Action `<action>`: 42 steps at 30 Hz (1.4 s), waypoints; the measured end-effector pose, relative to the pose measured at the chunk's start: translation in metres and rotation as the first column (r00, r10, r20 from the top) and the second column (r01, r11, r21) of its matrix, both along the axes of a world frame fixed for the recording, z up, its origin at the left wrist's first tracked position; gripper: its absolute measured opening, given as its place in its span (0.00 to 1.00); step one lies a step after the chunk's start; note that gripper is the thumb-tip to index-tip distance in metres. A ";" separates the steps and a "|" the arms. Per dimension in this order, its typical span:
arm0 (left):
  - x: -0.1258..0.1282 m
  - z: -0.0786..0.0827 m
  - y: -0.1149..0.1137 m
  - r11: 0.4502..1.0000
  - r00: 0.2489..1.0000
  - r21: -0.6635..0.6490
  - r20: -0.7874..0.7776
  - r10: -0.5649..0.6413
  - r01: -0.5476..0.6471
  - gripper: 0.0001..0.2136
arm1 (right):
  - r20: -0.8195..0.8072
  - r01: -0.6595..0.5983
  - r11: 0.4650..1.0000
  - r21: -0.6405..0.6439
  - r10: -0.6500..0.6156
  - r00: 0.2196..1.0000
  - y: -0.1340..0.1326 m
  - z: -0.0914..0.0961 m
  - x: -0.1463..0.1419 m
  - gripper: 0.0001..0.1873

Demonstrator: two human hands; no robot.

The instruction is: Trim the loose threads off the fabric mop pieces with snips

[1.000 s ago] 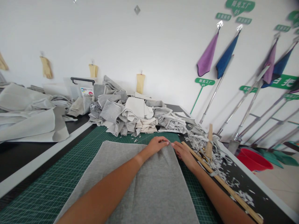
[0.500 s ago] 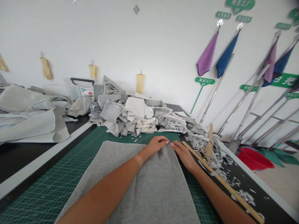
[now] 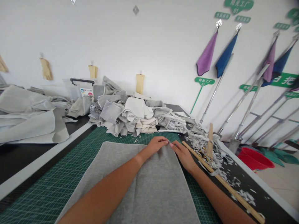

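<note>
A large grey piece of fabric (image 3: 151, 186) lies over the green cutting mat (image 3: 56, 183), running off the bottom of the view. At its far right corner, my left hand (image 3: 157, 144) pinches the edge between thumb and fingers. My right hand (image 3: 183, 152) grips the same corner from the right side, its fingertips close to those of the left. The edge between the two hands is slightly raised. My forearms hide parts of the fabric.
Behind the mat is a heap of grey and cream fabric pieces (image 3: 134, 112). More cloth (image 3: 30, 124) covers the table's left side. On the right lie a long wooden strip (image 3: 233, 189), a shorter wooden piece (image 3: 210, 144) and fabric scraps (image 3: 224, 158). A red basin (image 3: 255, 158) stands beyond.
</note>
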State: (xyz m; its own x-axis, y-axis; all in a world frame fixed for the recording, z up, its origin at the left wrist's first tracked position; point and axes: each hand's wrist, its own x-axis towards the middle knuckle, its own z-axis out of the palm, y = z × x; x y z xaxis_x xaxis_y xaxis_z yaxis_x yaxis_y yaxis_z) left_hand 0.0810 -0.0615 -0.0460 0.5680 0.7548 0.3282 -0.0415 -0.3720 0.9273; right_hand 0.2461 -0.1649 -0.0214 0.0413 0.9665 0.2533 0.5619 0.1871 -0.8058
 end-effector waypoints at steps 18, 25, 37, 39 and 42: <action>-0.002 0.002 -0.002 1.000 1.000 0.015 0.002 -0.011 0.011 0.13 | 0.058 0.018 1.000 0.008 -0.018 0.998 0.001 -0.003 -0.001 0.19; -0.002 0.004 -0.003 1.000 1.000 0.000 0.015 -0.002 0.002 0.13 | 0.034 0.027 1.000 0.007 -0.027 0.999 0.001 -0.003 -0.002 0.19; -0.001 0.004 -0.004 1.000 0.999 -0.010 0.016 0.028 -0.028 0.13 | 0.047 0.054 0.999 -0.001 -0.054 0.997 0.003 -0.006 -0.001 0.19; -0.001 0.003 -0.003 1.000 1.000 -0.010 0.010 0.027 -0.026 0.13 | 0.042 0.040 0.999 0.002 -0.040 0.998 0.002 -0.006 -0.001 0.18; 0.000 0.001 -0.002 1.000 1.000 -0.012 0.011 0.020 -0.020 0.13 | 0.037 0.034 0.999 0.005 -0.034 0.999 0.002 -0.005 -0.002 0.18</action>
